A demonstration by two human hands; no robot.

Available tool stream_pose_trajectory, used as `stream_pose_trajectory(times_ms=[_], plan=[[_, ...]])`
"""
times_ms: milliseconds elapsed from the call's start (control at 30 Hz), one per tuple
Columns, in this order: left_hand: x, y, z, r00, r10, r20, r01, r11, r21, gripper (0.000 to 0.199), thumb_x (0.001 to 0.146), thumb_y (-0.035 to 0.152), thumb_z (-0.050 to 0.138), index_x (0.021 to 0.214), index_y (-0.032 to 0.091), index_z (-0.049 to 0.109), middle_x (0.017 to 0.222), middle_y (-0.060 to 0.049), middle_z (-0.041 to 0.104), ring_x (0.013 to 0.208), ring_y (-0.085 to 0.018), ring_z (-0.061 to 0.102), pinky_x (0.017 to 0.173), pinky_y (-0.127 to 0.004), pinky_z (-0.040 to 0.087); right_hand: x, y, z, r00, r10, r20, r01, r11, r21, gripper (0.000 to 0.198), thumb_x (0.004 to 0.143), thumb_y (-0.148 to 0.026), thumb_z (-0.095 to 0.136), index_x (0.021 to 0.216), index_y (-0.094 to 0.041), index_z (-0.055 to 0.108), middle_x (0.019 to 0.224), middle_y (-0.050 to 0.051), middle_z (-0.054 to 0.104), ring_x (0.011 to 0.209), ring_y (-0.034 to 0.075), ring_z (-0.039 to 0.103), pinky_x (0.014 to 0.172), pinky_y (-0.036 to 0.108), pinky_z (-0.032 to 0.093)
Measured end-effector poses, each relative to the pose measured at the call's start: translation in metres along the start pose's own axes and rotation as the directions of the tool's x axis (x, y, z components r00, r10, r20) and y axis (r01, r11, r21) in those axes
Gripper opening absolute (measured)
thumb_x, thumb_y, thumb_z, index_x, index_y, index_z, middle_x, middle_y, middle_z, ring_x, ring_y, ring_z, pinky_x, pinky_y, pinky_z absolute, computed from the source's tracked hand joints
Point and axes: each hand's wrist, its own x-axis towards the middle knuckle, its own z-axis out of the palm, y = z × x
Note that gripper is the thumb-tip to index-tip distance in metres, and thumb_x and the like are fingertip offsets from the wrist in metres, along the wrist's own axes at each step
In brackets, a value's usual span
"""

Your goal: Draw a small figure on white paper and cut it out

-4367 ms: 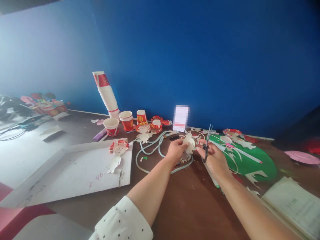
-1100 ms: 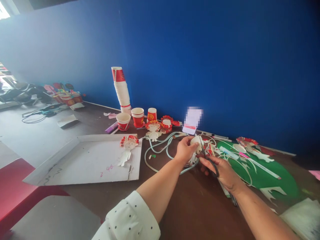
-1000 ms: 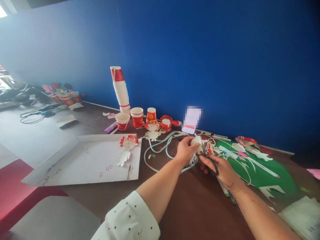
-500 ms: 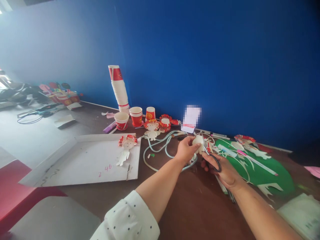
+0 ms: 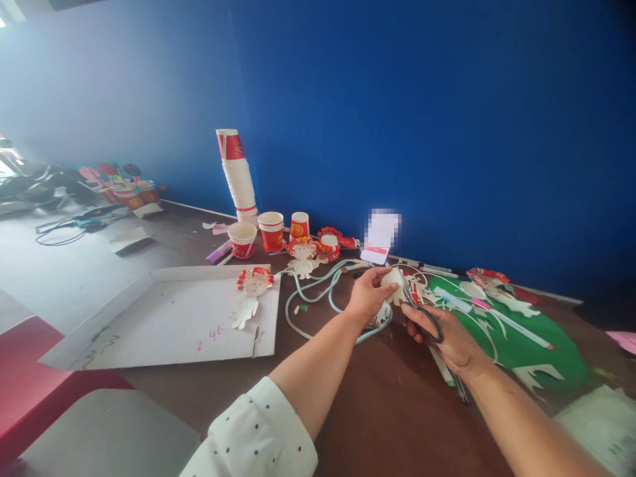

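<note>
Between thumb and fingers, my left hand [image 5: 370, 293] pinches a small white paper piece [image 5: 392, 289]. My right hand [image 5: 444, 341] is closed on a pair of dark-handled scissors [image 5: 431, 321], whose blades lie against the right edge of the paper. Under and beside my hands runs a looped pale blue cable [image 5: 294, 311]. Just to the right, paper scraps and pens lie on a round green mat [image 5: 527, 331]. A finished-looking paper figure with a red fringed ring [image 5: 254, 283] rests on a white box lid [image 5: 149, 331] to the left.
A tall stack of paper cups [image 5: 238, 179] stands against the blue wall [image 5: 397, 119]. Nearer are red-and-white cups [image 5: 271, 232] and another paper figure [image 5: 303, 257]. A phone [image 5: 380, 238] leans at the back. A pink marker [image 5: 517, 326] lies on the mat.
The scissors and my right hand have shifted very slightly right, with the handles a little wider apart from the paper. My left hand keeps its pinch on the paper.
</note>
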Motion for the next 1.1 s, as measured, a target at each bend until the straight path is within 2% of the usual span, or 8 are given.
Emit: stream_pose_trajectory(times_ms=[100,267,600,867,1100], plan=[[0.0005,-0.0002,-0.0010,1.000,-0.007,0.001,0.007,1.000,-0.019,0.042,0.069,0.020,0.078,0.108,0.015,0.064,0.088,-0.006,0.068,0.078,-0.015,0.063,0.076,-0.029,0.050,0.0001,0.0003,0.0000,1.000,0.007,-0.007,-0.007,1.000,0.002,0.038,0.070,-0.056,0.073,0.067,-0.020,0.063,0.057,-0.001,0.060,0.050,0.012,0.051,0.047,0.024,0.036],[0.0012,0.0004,-0.0041,1.000,-0.003,0.018,0.002,0.997,0.071,0.055,0.069,0.022,0.078,0.120,0.015,0.058,0.083,-0.004,0.066,0.071,-0.013,0.061,0.066,-0.025,0.048,-0.0002,-0.0007,-0.0003,1.000,0.005,-0.001,-0.005,1.000,-0.001,0.038,0.071,-0.056,0.073,0.067,-0.019,0.064,0.058,-0.001,0.060,0.051,0.012,0.051,0.049,0.025,0.036],[0.0030,0.0007,-0.0053,0.998,-0.021,0.063,0.018,0.999,0.050,0.052,0.070,0.020,0.076,0.118,0.015,0.059,0.085,-0.004,0.067,0.072,-0.013,0.062,0.067,-0.024,0.048,-0.0021,-0.0037,0.0008,1.000,-0.009,-0.013,0.009,0.999,-0.037,0.046,0.069,-0.064,0.071,0.067,-0.019,0.063,0.058,0.000,0.059,0.050,0.012,0.052,0.048,0.025,0.038],[0.0015,0.0027,-0.0060,0.998,-0.029,0.062,0.026,0.998,0.052,0.052,0.070,0.020,0.076,0.119,0.014,0.059,0.086,-0.005,0.067,0.071,-0.013,0.062,0.065,-0.024,0.048,-0.0018,-0.0024,-0.0006,1.000,0.009,-0.006,-0.008,0.999,0.038,0.039,0.068,-0.055,0.076,0.065,-0.018,0.064,0.056,-0.001,0.059,0.050,0.011,0.048,0.049,0.024,0.036],[0.0014,0.0010,-0.0042,0.999,-0.034,0.040,0.033,0.999,0.024,0.052,0.067,0.024,0.080,0.115,0.015,0.061,0.089,-0.006,0.068,0.075,-0.015,0.064,0.071,-0.027,0.050,-0.0011,-0.0016,0.0004,0.999,-0.040,0.019,0.041,0.998,-0.041,0.036,0.074,-0.054,0.073,0.064,-0.020,0.064,0.061,0.000,0.062,0.056,0.013,0.053,0.057,0.025,0.041]])
